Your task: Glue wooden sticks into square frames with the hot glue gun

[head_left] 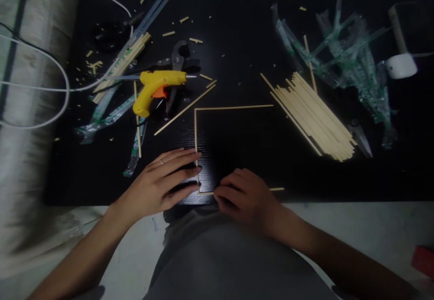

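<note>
Three thin wooden sticks lie on the black table in a three-sided shape with its right side open. My left hand (162, 180) is spread out, its fingertips resting on the left stick (195, 130). Curled fingers of my right hand (246, 198) grip the near stick (277, 189) by the table's front edge; the hand covers that stick's middle. The far stick (233, 108) runs to the right from the top corner, touched by neither hand. Near ends of the left and near sticks meet at a corner beside my left fingertips.
A yellow glue gun (159, 81) lies over dark pliers (178, 58) at left. A loose stick (185, 110) is close to it. A pile of sticks (315, 119) and crumpled plastic wrappers (359, 56) lie at right. A white cable (66, 74) loops at far left.
</note>
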Action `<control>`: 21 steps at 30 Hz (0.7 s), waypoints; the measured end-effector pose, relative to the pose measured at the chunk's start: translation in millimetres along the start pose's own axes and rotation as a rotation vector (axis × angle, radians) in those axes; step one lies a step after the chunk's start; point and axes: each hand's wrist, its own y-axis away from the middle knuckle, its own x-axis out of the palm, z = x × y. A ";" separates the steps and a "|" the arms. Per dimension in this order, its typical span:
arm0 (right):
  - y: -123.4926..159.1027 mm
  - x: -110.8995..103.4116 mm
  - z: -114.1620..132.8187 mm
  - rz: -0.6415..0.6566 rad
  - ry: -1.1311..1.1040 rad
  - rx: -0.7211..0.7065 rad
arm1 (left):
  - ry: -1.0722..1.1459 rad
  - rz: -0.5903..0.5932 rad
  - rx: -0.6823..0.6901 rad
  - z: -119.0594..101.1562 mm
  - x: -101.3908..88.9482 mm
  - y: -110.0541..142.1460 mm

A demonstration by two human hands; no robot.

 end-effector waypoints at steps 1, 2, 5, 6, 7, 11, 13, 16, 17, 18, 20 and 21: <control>0.0 0.2 -0.2 0.001 -0.001 0.000 | 0.000 0.004 0.002 0.0 -0.1 -0.3; 0.1 0.4 -0.5 0.000 -0.003 0.002 | -0.001 0.006 0.005 0.0 -0.2 -0.5; 1.1 1.3 -1.5 -0.001 -0.008 0.005 | 0.003 0.007 0.015 0.5 0.2 -0.8; 1.5 1.6 -1.9 0.000 -0.012 0.004 | 0.007 0.008 0.015 0.8 0.4 -0.8; 1.9 1.8 -2.3 0.000 -0.015 0.003 | 0.012 0.010 0.014 1.1 0.6 -0.7; 1.7 1.7 -3.6 0.010 -0.020 0.001 | 0.032 0.009 0.008 1.9 1.1 -0.1; 0.7 1.3 -4.1 0.010 -0.022 -0.002 | 0.036 0.006 0.009 2.0 0.8 0.0; 0.0 1.0 -4.2 0.010 -0.031 -0.003 | 0.036 0.011 0.012 1.8 0.2 -0.4; 0.0 0.9 -4.0 0.011 -0.033 -0.003 | 0.035 0.013 0.013 1.8 0.0 -0.6; 0.2 0.9 -3.8 0.012 -0.035 -0.003 | 0.035 0.014 0.013 1.7 -0.1 -0.9; 0.5 1.1 -3.5 0.014 -0.038 -0.002 | 0.036 0.015 0.010 1.7 -0.1 -1.3; 0.6 1.3 -3.4 0.012 -0.039 -0.003 | 0.037 0.015 0.008 1.8 -0.1 -1.6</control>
